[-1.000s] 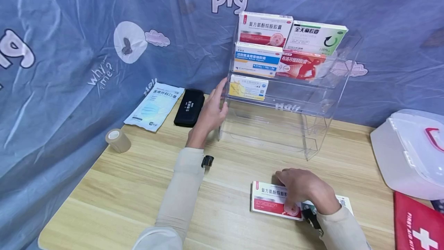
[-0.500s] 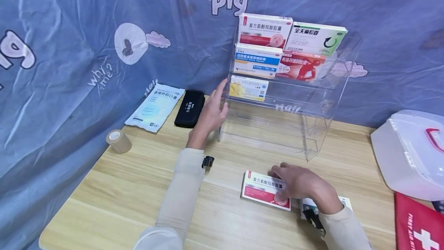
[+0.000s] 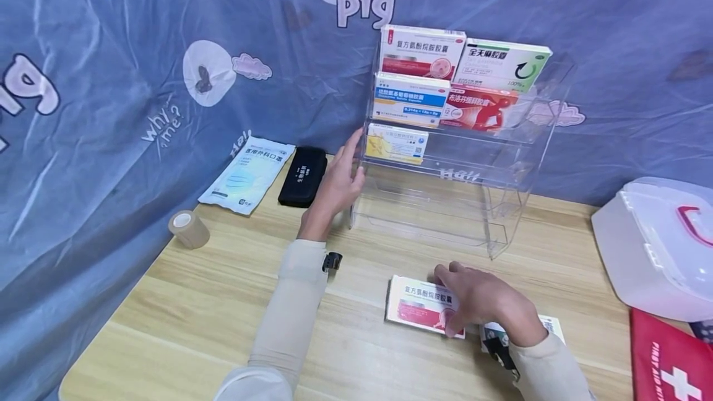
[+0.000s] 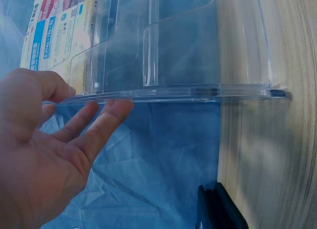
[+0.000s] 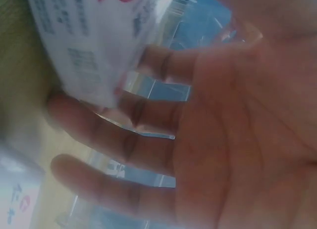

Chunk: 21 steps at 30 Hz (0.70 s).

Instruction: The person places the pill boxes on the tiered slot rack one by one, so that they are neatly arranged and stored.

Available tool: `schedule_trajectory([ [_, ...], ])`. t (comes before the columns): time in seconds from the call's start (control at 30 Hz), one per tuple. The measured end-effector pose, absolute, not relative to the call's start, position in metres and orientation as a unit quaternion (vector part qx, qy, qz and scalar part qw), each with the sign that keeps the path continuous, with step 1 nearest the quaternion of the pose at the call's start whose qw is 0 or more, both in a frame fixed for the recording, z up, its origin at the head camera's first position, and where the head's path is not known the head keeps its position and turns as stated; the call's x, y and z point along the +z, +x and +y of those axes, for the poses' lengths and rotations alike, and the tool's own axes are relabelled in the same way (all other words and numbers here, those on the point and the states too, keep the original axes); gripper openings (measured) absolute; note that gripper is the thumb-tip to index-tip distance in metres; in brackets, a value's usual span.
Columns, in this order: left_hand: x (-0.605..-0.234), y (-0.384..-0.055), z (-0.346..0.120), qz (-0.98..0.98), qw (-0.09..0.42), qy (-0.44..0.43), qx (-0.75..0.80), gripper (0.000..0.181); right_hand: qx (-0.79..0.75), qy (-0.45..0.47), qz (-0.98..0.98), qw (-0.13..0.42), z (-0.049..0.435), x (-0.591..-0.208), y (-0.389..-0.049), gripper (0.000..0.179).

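Observation:
A white-and-red medicine box (image 3: 419, 305) is near the middle front of the table. My right hand (image 3: 484, 302) grips its right part, thumb at the near long edge and fingers at the far one. In the right wrist view the box (image 5: 89, 46) is blurred beside the curled fingers. At the clear acrylic rack (image 3: 423, 221), my left hand (image 3: 338, 184) touches the left side panel with fairly straight fingers. The left wrist view has the thumb and fingertips of this hand (image 4: 54, 145) along the panel edge. Several medicine boxes, including a yellow-and-white one (image 3: 397, 143), stand on the upper tiers.
Another medicine box (image 3: 548, 327) lies partly under my right wrist. A white lidded case (image 3: 640, 246) and a red first aid pouch (image 3: 663, 351) are at right. A mask packet (image 3: 247, 175), black case (image 3: 303, 177) and tape roll (image 3: 189, 229) are at left.
The red-and-white box and my right hand have moved slightly left and away from me, off the other box. The right thumb has shifted from the box's face to its near edge. My left hand stays put.

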<state>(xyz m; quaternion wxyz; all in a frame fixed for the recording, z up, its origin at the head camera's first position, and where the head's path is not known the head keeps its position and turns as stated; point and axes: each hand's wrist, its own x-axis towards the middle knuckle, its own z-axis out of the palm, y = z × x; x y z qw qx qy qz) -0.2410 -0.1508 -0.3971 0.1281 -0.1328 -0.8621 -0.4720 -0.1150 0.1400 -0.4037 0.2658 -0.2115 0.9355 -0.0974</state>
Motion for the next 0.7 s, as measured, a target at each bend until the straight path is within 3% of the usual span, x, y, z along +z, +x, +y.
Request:
schedule_trajectory([
  [0.17,-0.396,-0.240,-0.151,-0.861,0.127,-0.132,-0.474,0.080,-0.126,-0.206,0.934,0.261,0.141,-0.402,-0.117,0.068],
  [0.5,-0.398,-0.239,-0.150,-0.861,0.128,-0.129,-0.475,0.080,-0.226,-0.281,0.921,0.148,0.146,-0.402,-0.128,0.048],
  [0.7,-0.397,-0.239,-0.150,-0.860,0.129,-0.132,-0.475,0.080,-0.271,-0.310,0.903,0.124,0.150,-0.400,-0.134,0.039],
])
